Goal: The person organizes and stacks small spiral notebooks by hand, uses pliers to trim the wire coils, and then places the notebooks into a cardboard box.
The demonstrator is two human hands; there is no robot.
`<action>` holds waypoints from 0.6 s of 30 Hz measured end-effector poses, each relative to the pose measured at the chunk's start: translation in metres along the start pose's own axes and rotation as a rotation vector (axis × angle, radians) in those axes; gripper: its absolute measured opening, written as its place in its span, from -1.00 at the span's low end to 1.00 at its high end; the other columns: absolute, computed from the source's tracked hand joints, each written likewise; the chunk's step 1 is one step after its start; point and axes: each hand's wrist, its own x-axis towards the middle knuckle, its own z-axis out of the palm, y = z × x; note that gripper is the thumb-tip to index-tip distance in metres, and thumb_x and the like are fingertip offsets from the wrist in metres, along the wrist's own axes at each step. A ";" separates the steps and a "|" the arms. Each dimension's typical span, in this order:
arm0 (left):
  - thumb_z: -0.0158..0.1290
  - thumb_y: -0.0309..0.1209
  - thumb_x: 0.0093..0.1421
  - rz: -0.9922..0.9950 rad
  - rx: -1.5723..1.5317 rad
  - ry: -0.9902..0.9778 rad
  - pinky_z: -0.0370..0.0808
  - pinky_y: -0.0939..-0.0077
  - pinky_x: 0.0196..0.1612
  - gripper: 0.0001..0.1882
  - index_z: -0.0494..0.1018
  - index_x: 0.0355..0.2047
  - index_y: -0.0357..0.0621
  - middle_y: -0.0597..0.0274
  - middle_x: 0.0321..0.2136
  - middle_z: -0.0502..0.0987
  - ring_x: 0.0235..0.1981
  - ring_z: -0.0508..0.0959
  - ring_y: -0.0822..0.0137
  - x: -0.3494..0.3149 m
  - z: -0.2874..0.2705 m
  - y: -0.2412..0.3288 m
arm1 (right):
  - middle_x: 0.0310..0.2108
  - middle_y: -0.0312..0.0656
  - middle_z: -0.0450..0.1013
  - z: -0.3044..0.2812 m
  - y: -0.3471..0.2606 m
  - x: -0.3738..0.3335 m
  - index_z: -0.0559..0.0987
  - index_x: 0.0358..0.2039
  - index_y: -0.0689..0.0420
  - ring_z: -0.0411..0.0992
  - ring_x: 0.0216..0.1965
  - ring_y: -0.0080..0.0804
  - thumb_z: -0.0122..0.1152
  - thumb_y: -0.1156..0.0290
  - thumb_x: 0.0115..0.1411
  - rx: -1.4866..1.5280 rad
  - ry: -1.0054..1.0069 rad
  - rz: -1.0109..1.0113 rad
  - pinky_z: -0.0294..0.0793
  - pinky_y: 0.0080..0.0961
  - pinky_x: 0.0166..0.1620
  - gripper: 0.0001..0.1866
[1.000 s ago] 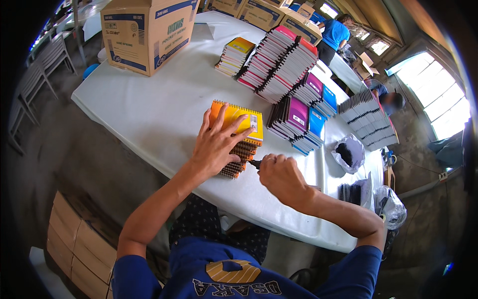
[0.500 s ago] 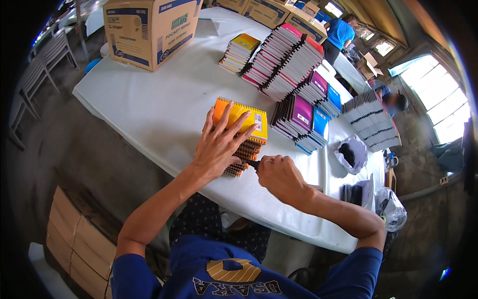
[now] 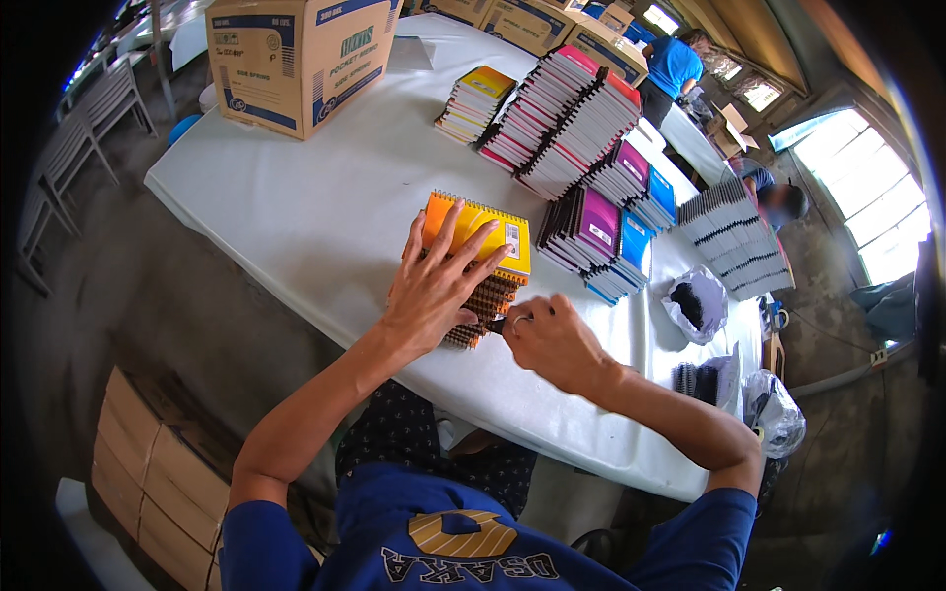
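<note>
A stack of spiral notebooks with yellow and orange covers sits near the table's front edge, its dark wire coils showing along the near side. My left hand lies spread over the top cover, fingers apart, thumb down by the coils. My right hand is closed around a small dark hand tool; its tip meets the coils at the stack's near right corner. Most of the tool is hidden in my fist, so its exact kind does not show.
Behind stand stacks of pink-red notebooks, purple ones, blue ones and a grey-edged pile. A plastic bag of black coils lies to the right. A carton occupies the white table's far left. Another person is beyond.
My right hand has turned slightly, its fingers shifting around the tool and its knuckles rising a little. The left hand and the notebook stack hold their place.
</note>
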 end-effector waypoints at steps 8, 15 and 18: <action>0.41 -0.12 -0.34 0.019 -0.003 0.052 -0.11 -0.27 0.33 0.10 0.17 0.29 0.29 0.30 0.34 0.06 0.37 -0.06 -0.06 -0.005 -0.004 0.004 | -0.17 -0.32 0.42 -0.013 0.018 0.001 0.55 -0.27 0.06 0.32 0.02 -0.43 0.30 0.39 -0.07 -0.006 -0.129 0.020 0.17 -0.36 0.20 -0.71; 0.42 -0.13 -0.40 0.040 0.048 0.075 -0.08 -0.25 0.33 0.15 0.15 0.30 0.30 0.33 0.34 0.07 0.36 -0.04 -0.05 -0.010 0.006 0.004 | -0.26 -0.36 0.45 0.018 0.011 -0.006 0.56 -0.34 0.07 0.36 -0.06 -0.45 0.27 0.37 -0.05 -0.058 0.027 -0.096 0.27 -0.39 0.09 -0.79; 0.41 -0.12 -0.39 0.027 0.033 0.038 -0.10 -0.25 0.34 0.15 0.15 0.31 0.31 0.36 0.34 0.08 0.36 -0.04 -0.03 -0.011 0.004 0.004 | -0.46 -0.27 0.46 0.009 -0.016 -0.003 0.58 -0.41 0.16 0.46 -0.27 -0.36 0.24 0.41 -0.06 -0.012 -0.280 0.148 0.42 -0.36 -0.15 -0.84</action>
